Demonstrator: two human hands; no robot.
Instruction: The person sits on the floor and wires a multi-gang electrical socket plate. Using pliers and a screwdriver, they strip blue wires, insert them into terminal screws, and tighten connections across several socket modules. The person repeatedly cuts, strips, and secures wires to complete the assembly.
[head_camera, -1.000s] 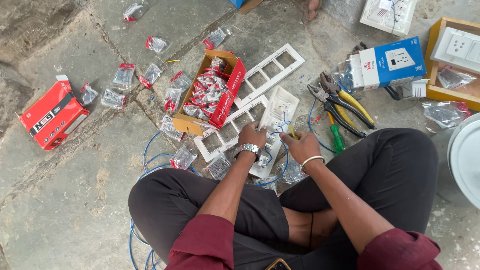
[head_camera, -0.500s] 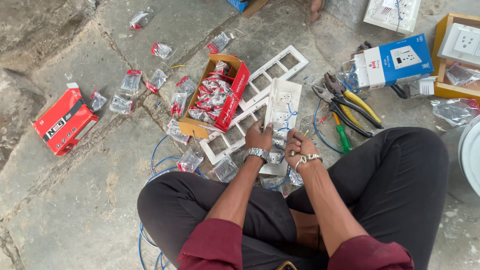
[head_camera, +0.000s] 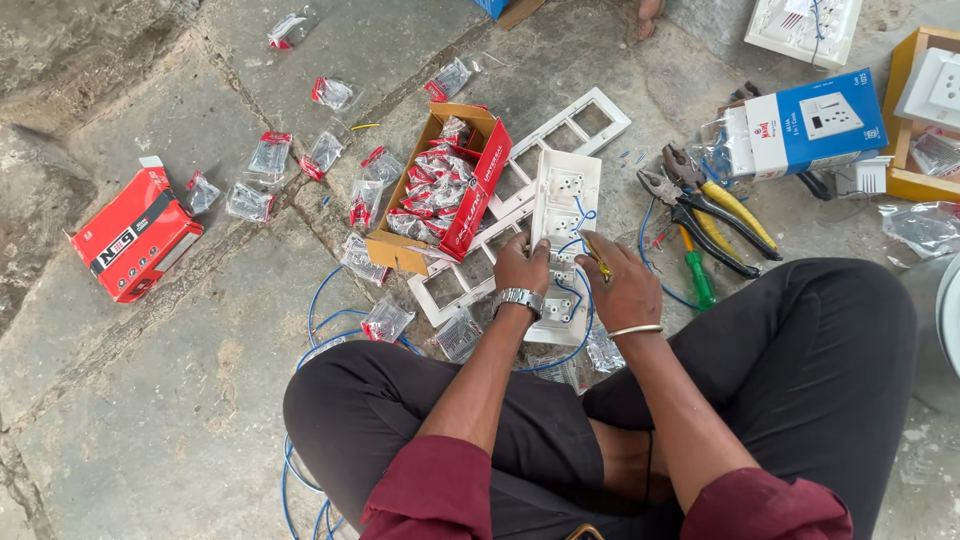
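Currently | left hand (head_camera: 522, 268) grips white switch plate (head_camera: 562, 215) on stone floor before crossed legs | right hand (head_camera: 622, 285) pinches yellow screwdriver (head_camera: 597, 262) | plate looks light, rigid, brittle; hold by edges

Soft, even daylight covers the stone floor (head_camera: 150, 400), bright but without harsh glare. Shadows are faint and short, pooling just under the open cardboard box (head_camera: 440, 190) and the hands. The middle looks sharp; the corners seem slightly stretched and softer, perhaps from a wide lens. Clear plastic packets (head_camera: 385, 320) catch small glints.
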